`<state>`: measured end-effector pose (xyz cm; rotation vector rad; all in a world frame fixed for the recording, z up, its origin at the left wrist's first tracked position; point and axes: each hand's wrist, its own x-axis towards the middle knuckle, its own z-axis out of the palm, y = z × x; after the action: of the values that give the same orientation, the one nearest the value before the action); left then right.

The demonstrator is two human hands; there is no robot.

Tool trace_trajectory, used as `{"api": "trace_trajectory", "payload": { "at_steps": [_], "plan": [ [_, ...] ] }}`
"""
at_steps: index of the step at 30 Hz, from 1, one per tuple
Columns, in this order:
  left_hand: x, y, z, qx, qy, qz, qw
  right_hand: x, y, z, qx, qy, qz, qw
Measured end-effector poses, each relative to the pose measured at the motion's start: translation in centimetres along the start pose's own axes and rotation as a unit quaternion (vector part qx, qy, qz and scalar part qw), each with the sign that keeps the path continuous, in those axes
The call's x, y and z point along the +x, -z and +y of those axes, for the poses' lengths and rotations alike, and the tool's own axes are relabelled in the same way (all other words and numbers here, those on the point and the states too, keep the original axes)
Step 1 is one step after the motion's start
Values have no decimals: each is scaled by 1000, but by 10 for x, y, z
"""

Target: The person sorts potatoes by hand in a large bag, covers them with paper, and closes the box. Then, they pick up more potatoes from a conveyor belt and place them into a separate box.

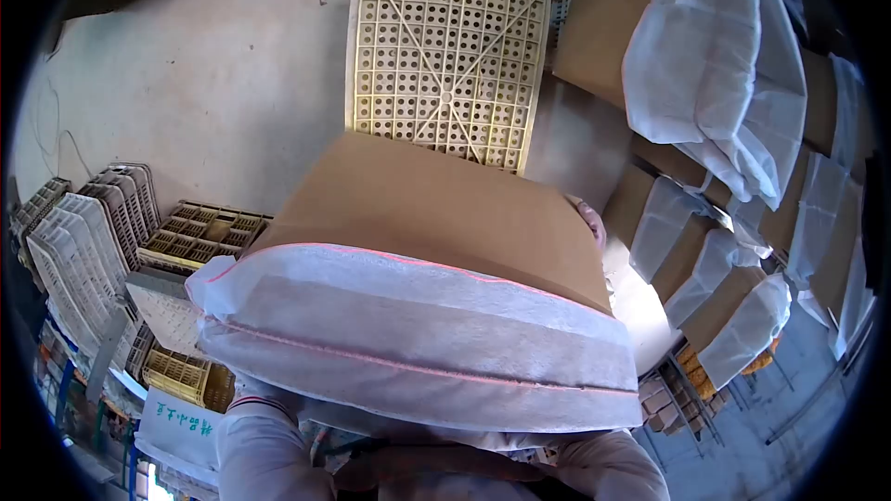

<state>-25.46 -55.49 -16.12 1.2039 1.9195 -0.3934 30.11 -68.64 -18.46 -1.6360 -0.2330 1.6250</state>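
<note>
A large brown cardboard box (445,209) is held up in front of my body. A white fabric bag (418,343) with red stitched seams covers its near end. The fingers of my right hand (591,221) curl around the far right edge of the box; the rest of that hand is behind it. My left sleeve (260,436) runs up to the near left corner of the bag, where the bag hides my left hand and its fingers.
Beyond the box lies a yellow plastic crate (445,46), its perforated base facing me. To the right stand several boxes partly covered with white bags, one near the top (715,46). Stacked crates (88,232) and a white sign (176,427) are at the left.
</note>
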Motion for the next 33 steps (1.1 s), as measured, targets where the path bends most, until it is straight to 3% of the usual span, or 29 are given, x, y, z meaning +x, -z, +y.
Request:
{"api": "trace_trajectory", "payload": {
  "at_steps": [7, 10, 14, 19, 23, 27, 33],
  "plan": [
    [-38, -11, -23, -75, 2, -1, 997, -30, -24, -28, -77, 53, -43, 995],
    [-67, -17, -38, -126, 6, 3, 992, -26, -53, -55, -110, 93, -124, 982],
    [-126, -18, -67, -216, 26, 23, 976, -25, -127, -78, -16, 92, -249, 964],
    [-216, -25, -123, -362, 84, 52, 927, -19, -181, -100, -160, 147, -329, 919],
    [-276, -56, -181, -487, 148, 77, 857, -52, -267, -108, -266, 180, -399, 859],
    [-313, -102, -251, -596, 201, 106, 770, -91, -368, -74, -357, 218, -474, 775],
    [-395, -188, -352, -718, 287, 153, 616, -149, -508, 18, -437, 312, -607, 586]
  ]
}}
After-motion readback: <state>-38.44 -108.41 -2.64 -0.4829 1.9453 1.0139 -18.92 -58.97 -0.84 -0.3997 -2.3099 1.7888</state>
